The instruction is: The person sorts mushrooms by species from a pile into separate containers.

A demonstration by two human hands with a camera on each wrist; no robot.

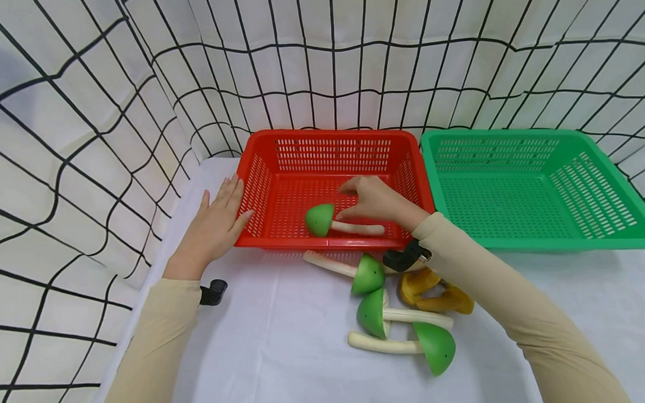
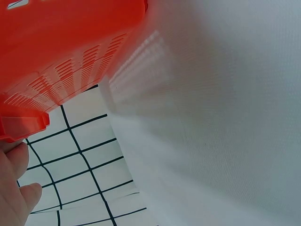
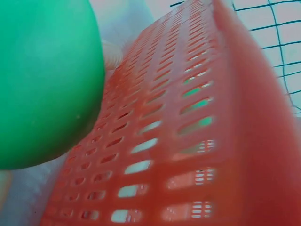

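In the head view my left hand (image 1: 211, 226) rests with fairly straight fingers along the left rim of the red basket (image 1: 331, 241). My right hand (image 1: 373, 200) is over the inside of that basket, thumb and fingers bent but apart, with nothing between them. Just below its thumb, a toy mushroom (image 1: 319, 220) with a green cap and pale stem lies on the basket floor. From the right wrist, a green mushroom cap (image 3: 47, 80) looms large beside the basket's slotted wall (image 3: 155, 122). The left wrist view shows fingertips (image 2: 30, 194) beside the basket's rim (image 2: 23, 125).
Three more green-capped mushrooms (image 1: 369, 275) lie on the white cloth before the red basket, beside yellow-brown curved pieces (image 1: 443, 301) partly under the right forearm. To the right stands a green basket (image 1: 493, 189). Black grid netting (image 1: 334, 65) lines the back and left.
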